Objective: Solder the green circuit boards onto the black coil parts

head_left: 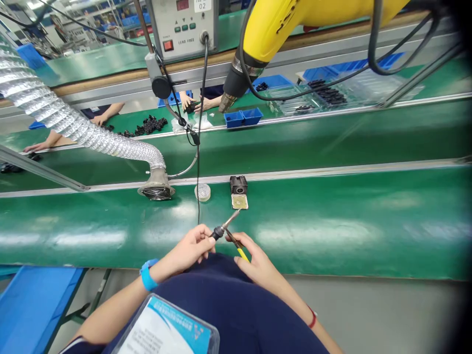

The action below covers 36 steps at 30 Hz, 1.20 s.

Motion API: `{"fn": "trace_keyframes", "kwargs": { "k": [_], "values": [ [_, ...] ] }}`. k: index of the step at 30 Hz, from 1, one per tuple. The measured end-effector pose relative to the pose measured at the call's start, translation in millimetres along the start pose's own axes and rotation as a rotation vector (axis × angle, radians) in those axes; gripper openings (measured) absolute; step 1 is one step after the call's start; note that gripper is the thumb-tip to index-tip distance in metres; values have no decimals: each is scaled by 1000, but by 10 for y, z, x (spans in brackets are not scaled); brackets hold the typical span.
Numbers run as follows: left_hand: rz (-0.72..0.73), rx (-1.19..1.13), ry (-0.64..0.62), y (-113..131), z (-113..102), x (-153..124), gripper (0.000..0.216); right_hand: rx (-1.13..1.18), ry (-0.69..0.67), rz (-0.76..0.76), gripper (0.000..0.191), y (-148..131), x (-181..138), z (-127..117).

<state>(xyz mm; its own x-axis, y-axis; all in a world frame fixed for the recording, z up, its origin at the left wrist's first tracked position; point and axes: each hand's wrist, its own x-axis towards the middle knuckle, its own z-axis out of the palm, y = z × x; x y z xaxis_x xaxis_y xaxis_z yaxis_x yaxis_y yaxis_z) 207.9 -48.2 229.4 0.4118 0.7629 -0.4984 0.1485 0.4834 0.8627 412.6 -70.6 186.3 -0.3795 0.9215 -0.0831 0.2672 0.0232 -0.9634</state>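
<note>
Head view, clock read from the two hands: there is one soldering iron (220,232), one yellow-handled tool (241,252), one black stand (238,184) with one yellowish pad (239,202) at 12 o'clock, and one round reel (204,192) at 11. One duct mouth (157,186) sits at 10. Farther off, toward 12, are two joined blue bins (243,118) and one hanging yellow heat gun (260,42); one control box (184,29) is between 11 and 12. Four co-workers' hands show between 10 and 12.

The green tabletop (350,221) has its near edge just on the 6 o'clock side, by the person's body, and a pale metal strip (332,170) along the far edge. Room is widest toward 3; the reel and stand leave a narrow gap between them.

The left hand (195,244) has its grip closed round the iron's dark handle, tip pointing to 1 o'clock beside the pad; contact is unclear. The right hand (256,260) has its grip drawn in on the yellow-handled tool, whose dark end lies next to the iron.
</note>
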Motion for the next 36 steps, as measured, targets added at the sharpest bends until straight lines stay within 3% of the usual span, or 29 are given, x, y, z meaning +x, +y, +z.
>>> {"fn": "trace_keyframes", "kwargs": {
  "k": [3,5,7,10,12,15,19,21,23,26,27,28,30,34,36],
  "values": [
    [216,393,254,-75,36,3,16,-22,29,34,41,2,19,39],
    [290,482,339,-66,35,-12,15,-35,57,54,42,19,24,65],
    [169,312,199,-7,5,-40,20,-10,51,36,43,38,21,74],
    [-161,-133,-245,101,-51,-87,41,58,-17,-75,45,46,6,51],
    [-208,-282,-306,124,-56,-100,47,72,-29,-112,45,35,-1,29],
    [-72,-180,-93,53,-3,-73,39,61,-2,-65,44,5,1,18],
    [184,243,208,-72,62,-20,21,-28,33,10,40,-25,5,50],
    [220,337,267,-71,46,-21,18,-58,60,37,39,-31,-6,68],
    [87,192,100,-31,3,-42,25,-41,58,24,40,-35,-25,75],
    [-193,-196,-315,31,-56,-77,41,16,13,-79,42,-43,-45,63],
    [-223,-271,-358,38,-61,-82,42,24,6,-104,44,-45,-44,56],
    [-213,-305,-335,35,-56,-83,41,23,8,-110,46,-46,-40,49],
    [-117,-262,-172,1,-22,-71,37,5,19,-70,47,-41,-25,46],
    [184,167,179,-131,53,-48,22,-48,62,5,44,-1,-5,101],
    [259,322,281,-175,52,-55,19,-60,97,17,43,26,-12,142]
  ]
}}
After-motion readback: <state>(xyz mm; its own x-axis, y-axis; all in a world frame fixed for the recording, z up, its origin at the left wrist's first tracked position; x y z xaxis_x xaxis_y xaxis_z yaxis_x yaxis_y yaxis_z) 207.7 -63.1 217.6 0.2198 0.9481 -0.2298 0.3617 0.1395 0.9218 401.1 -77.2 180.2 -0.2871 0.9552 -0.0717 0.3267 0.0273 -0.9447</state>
